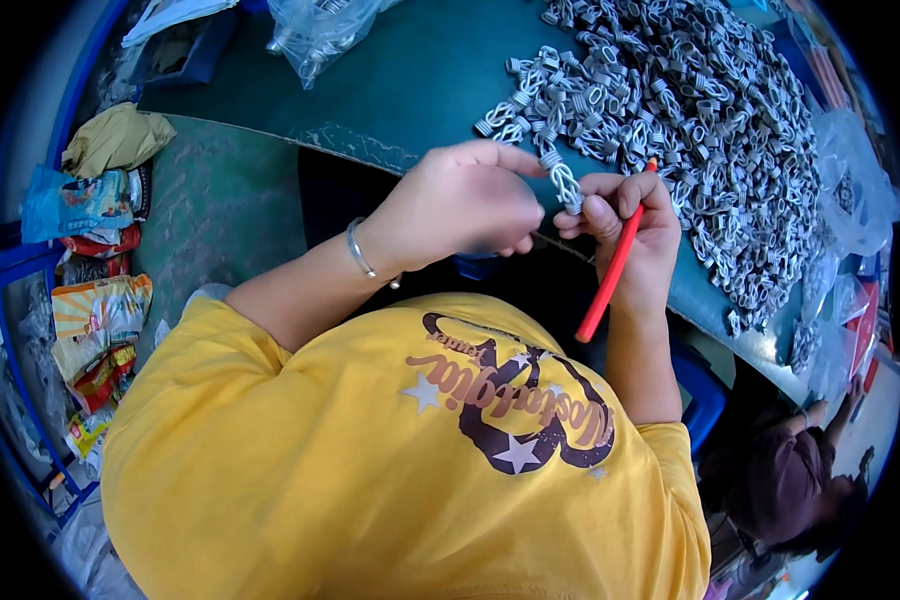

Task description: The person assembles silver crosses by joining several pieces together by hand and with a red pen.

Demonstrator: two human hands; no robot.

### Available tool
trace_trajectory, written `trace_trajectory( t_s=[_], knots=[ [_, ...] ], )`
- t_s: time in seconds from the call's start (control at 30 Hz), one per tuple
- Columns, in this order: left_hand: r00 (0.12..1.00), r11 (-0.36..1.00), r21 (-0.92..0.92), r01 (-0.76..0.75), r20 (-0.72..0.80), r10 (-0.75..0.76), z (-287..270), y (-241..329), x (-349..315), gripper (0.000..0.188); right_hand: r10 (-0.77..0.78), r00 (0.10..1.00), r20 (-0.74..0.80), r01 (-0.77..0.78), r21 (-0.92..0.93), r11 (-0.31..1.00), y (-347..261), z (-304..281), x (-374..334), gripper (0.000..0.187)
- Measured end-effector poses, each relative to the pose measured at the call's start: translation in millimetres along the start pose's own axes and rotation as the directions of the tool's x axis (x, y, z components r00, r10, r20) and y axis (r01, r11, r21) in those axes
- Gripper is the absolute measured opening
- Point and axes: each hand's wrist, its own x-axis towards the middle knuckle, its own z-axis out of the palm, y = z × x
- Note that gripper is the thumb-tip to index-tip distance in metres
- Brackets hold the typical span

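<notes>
A small grey piece of looped, twisted cord with ribbed ends is between my two hands at the near edge of the table. My right hand pinches its lower end between thumb and fingers. The same hand also grips a red pencil, its tip up past the knuckles and its blunt end toward my body. My left hand, with a silver bangle at the wrist, has its fingers curled in, with the index fingertip at the piece's upper end. Blur hides part of the left fingers.
A large heap of similar grey pieces covers the right of the green table. Clear plastic bags lie at the back and right. Colourful packets hang by a blue frame at left. Another person is at lower right.
</notes>
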Motion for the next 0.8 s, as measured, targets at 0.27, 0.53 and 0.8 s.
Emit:
trace_trajectory(
  t_s=[0.27,0.53,0.8],
  knots=[
    [0.984,0.983,0.048,-0.176,-0.029,0.178,7,-4,3,0.021,-0.512,0.831,0.218,0.538,-0.551,0.638,10,-6,-1,0.031],
    [0.997,0.959,-0.274,0.077,0.049,-0.066,3,-16,8,0.025,-0.583,0.76,0.286,0.648,-0.4,0.648,0,1,-7,0.035],
    [0.935,0.711,-0.618,0.335,0.315,-0.166,-7,-12,5,0.026,-0.262,0.893,0.367,0.419,-0.465,0.78,-18,-32,-12,0.027]
  ],
)
